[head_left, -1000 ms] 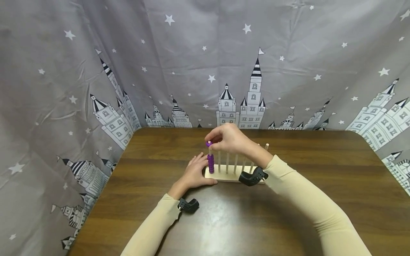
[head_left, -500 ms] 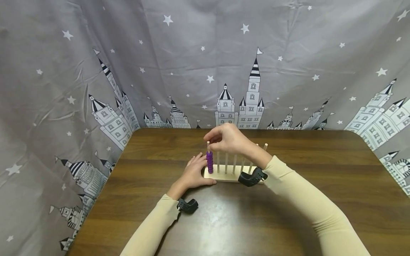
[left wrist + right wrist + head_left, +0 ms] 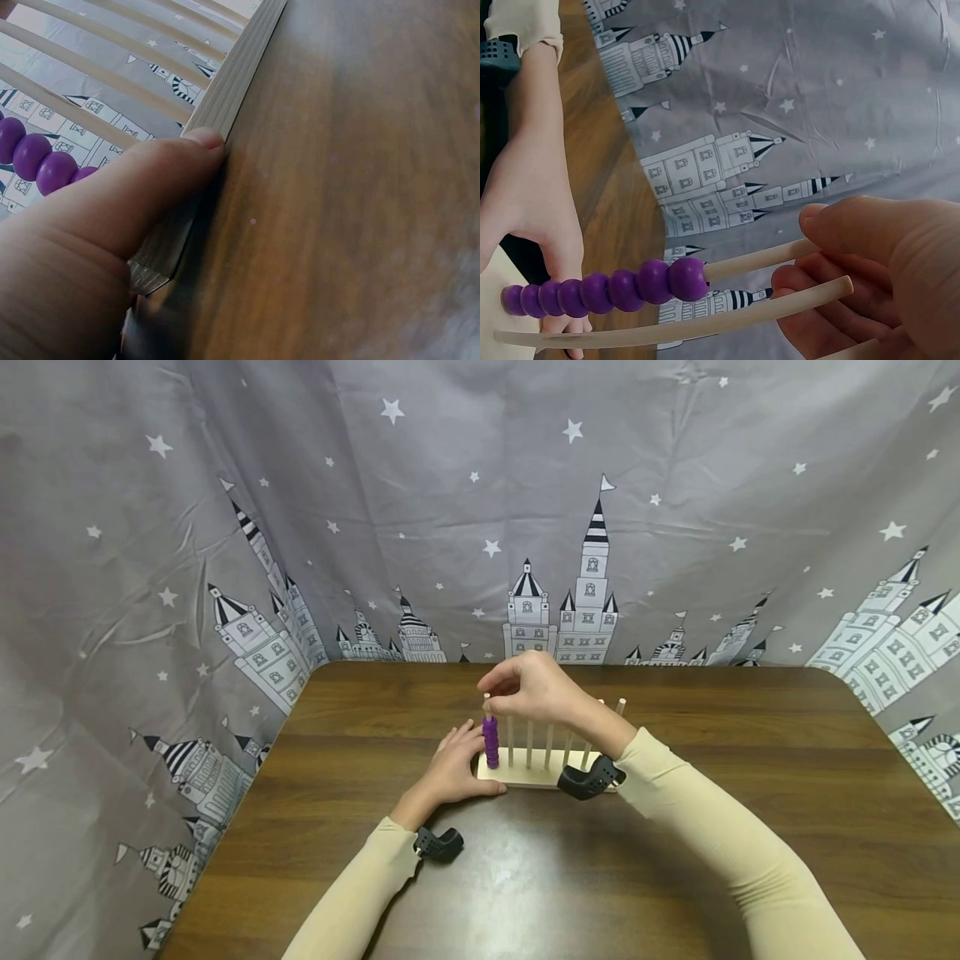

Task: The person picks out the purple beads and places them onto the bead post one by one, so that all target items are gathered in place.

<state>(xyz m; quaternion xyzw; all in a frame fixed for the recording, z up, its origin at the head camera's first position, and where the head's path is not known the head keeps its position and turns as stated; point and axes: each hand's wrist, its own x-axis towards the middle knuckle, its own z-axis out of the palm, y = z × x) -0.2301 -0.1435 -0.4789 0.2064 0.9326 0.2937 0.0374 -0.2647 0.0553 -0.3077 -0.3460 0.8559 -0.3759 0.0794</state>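
A pale wooden rack (image 3: pixel 525 774) with a row of upright pegs stands on the table. Its leftmost peg (image 3: pixel 487 698) carries a stack of purple beads (image 3: pixel 491 743), touching one another, with bare wood above them. My left hand (image 3: pixel 453 768) rests around the rack's left end, thumb on the front edge, as the left wrist view shows, and fingers spread behind. At the top of the leftmost peg is my right hand (image 3: pixel 536 689), thumb and fingers loosely bent on either side of it. In the right wrist view the thumb (image 3: pixel 840 221) overlaps the peg tip, and no bead shows between the fingers.
Other bare pegs (image 3: pixel 530 743) stand to the right, partly hidden by my right hand and wrist. The brown wooden table (image 3: pixel 720 760) reaches back to a grey curtain (image 3: pixel 420 485) printed with castles and stars.
The purple bead my right hand pinched at the peg's top has dropped onto the stack, which is now taller. Both hands have hardly moved.
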